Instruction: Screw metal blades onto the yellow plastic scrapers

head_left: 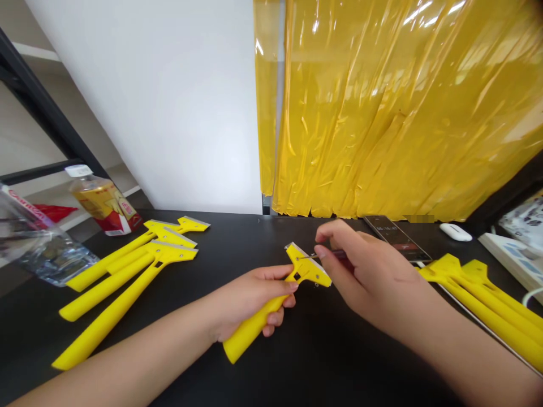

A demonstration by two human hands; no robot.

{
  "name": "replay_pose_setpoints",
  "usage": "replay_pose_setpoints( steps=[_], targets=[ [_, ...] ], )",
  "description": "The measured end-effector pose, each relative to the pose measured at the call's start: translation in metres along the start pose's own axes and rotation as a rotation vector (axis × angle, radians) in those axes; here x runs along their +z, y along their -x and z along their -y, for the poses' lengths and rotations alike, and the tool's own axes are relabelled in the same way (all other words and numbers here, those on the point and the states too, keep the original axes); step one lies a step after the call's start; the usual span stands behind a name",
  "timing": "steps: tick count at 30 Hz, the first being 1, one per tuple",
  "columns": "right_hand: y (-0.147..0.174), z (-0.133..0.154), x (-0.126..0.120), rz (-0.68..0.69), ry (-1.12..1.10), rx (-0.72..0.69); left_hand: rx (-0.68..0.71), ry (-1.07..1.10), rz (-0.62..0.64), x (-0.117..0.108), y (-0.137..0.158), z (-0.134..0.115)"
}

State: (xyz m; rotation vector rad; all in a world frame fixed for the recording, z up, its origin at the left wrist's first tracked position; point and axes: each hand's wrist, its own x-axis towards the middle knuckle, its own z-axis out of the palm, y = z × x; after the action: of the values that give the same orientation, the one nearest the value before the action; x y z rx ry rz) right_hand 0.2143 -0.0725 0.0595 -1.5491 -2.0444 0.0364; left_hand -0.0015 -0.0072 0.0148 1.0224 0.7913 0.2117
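Observation:
My left hand (258, 299) is wrapped round the neck of a yellow scraper (250, 333), whose handle slants down towards me. A metal blade edge and two small screws show on its head. Pinched in my right hand (360, 265) is a thin screwdriver (311, 256); its shaft reaches left to one screw on the scraper head. Most of the screwdriver's handle is hidden by my fingers. On the left of the black table lie several more yellow scrapers (123, 288) with blades, side by side. Yellow scraper handles (479, 299) without visible blades lie at the right, partly behind my forearm.
A drink bottle (104, 200) and a clear plastic bag (46, 249) stand at the left. Towards the back right are a phone (392, 234) showing a timer, a white earbud case (455, 232) and a white box (513, 265). Yellow film hangs behind the table.

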Motion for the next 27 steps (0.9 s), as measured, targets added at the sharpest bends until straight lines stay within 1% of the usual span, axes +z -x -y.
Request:
replay_pose_setpoints(
  steps=[2,5,8,12,17,21,24,27],
  targets=[
    [0.004,0.002,0.002,-0.004,-0.036,-0.005,0.0,0.004,-0.006,0.0,0.0,-0.001],
    [0.006,0.003,0.004,-0.066,-0.086,-0.026,0.005,0.004,0.011,0.0,0.0,-0.001],
    [0.006,0.002,0.003,-0.061,-0.059,0.014,0.009,-0.005,0.037,0.0,0.0,-0.002],
    [0.007,0.0,0.001,-0.074,-0.058,0.003,0.001,-0.025,0.044,0.0,0.0,-0.002],
    [0.012,0.003,0.001,-0.023,-0.028,0.12,0.014,-0.014,0.059,0.0,0.0,-0.002],
    [0.011,0.004,0.003,-0.04,-0.065,0.13,0.013,-0.023,0.048,-0.001,0.0,-0.001],
    [0.009,0.001,0.004,-0.083,-0.066,0.119,0.003,-0.023,0.037,0.0,0.0,-0.001],
    [0.008,-0.002,0.005,-0.129,-0.031,0.115,0.001,-0.03,0.054,0.001,0.0,-0.001]
  ],
)
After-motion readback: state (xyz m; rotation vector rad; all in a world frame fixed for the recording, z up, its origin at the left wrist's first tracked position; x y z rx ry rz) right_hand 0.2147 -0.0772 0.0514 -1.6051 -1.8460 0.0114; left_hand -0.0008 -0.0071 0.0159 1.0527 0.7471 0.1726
